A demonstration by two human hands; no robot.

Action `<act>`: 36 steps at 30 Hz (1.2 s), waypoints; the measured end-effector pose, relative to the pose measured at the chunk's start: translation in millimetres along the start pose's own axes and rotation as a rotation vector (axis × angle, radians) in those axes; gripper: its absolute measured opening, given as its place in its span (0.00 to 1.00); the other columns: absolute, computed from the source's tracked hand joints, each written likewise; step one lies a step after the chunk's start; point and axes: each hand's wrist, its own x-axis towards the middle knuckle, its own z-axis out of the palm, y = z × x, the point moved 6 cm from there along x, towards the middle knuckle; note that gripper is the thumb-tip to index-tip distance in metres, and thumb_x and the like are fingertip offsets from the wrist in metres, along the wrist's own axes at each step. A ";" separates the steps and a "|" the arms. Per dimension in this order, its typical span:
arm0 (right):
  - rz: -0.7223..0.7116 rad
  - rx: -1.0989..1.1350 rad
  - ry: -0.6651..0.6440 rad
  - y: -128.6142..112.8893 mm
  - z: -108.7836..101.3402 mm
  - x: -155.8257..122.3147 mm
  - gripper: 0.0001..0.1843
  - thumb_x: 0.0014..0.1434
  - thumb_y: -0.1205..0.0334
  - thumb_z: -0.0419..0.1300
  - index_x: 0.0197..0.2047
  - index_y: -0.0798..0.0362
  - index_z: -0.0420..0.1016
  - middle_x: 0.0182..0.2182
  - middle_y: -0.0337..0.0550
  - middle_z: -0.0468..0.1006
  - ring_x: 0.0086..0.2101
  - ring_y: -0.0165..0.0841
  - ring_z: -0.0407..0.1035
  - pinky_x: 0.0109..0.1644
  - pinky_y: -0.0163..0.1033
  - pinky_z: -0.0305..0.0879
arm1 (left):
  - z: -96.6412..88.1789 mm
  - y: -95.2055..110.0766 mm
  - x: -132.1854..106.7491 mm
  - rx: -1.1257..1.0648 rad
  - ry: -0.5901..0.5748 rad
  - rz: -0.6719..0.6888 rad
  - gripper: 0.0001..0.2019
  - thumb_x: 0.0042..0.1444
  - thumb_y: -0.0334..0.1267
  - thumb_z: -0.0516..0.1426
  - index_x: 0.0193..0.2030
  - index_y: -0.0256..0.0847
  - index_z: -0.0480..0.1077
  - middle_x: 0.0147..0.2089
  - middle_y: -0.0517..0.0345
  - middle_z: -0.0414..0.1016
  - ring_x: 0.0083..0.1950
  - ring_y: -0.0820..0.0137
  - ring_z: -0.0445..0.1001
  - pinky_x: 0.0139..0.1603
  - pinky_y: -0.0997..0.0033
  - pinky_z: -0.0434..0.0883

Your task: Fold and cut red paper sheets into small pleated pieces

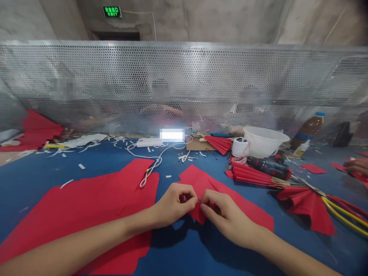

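My left hand and my right hand meet at the middle of the blue table top, and their fingertips pinch a fold of red paper. That fold seems to belong to the red paper sheet lying beneath my right hand, though my fingers hide the join. To the left, under my left forearm, spreads a larger cut red paper sheet. A white cord lies looped across its upper corner.
Pleated red paper fans with wooden ribs, a cordless drill, a white bowl, a white roll and a brown bottle stand at the right. A co-worker's hand enters at the right edge. A perforated metal screen runs behind the table.
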 end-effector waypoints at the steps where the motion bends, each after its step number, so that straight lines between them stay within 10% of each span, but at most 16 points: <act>1: -0.001 -0.002 -0.003 0.0 0.3 -0.3 0.09 0.69 0.64 0.54 0.35 0.52 0.69 0.29 0.36 0.71 0.30 0.30 0.63 0.33 0.35 0.58 | 0.9 -0.1 0.1 -0.021 -0.014 0.002 0.07 0.59 0.34 0.58 0.31 0.37 0.73 0.28 0.63 0.70 0.29 0.74 0.63 0.31 0.76 0.60; 11: 0.016 0.024 0.045 -0.9 -5.3 -0.5 0.11 0.70 0.61 0.54 0.34 0.52 0.70 0.29 0.36 0.72 0.29 0.30 0.64 0.32 0.35 0.57 | 5.1 -5.2 1.5 -0.115 -0.104 -0.050 0.12 0.62 0.41 0.59 0.30 0.35 0.74 0.26 0.64 0.66 0.28 0.75 0.60 0.30 0.76 0.58; 24: 0.075 0.078 0.072 6.0 -4.6 2.6 0.17 0.72 0.54 0.53 0.32 0.52 0.69 0.27 0.36 0.70 0.27 0.30 0.61 0.31 0.36 0.55 | -7.3 -20.5 4.2 -0.227 0.070 -0.172 0.16 0.55 0.45 0.62 0.24 0.35 0.75 0.18 0.66 0.59 0.20 0.78 0.53 0.22 0.75 0.50; 36: 0.035 0.010 0.041 4.9 -3.0 2.1 0.14 0.72 0.59 0.52 0.33 0.52 0.67 0.29 0.37 0.70 0.31 0.32 0.63 0.34 0.36 0.57 | 6.0 -10.1 1.5 -0.094 -0.096 -0.028 0.12 0.59 0.38 0.60 0.29 0.33 0.76 0.24 0.62 0.66 0.27 0.76 0.59 0.29 0.76 0.57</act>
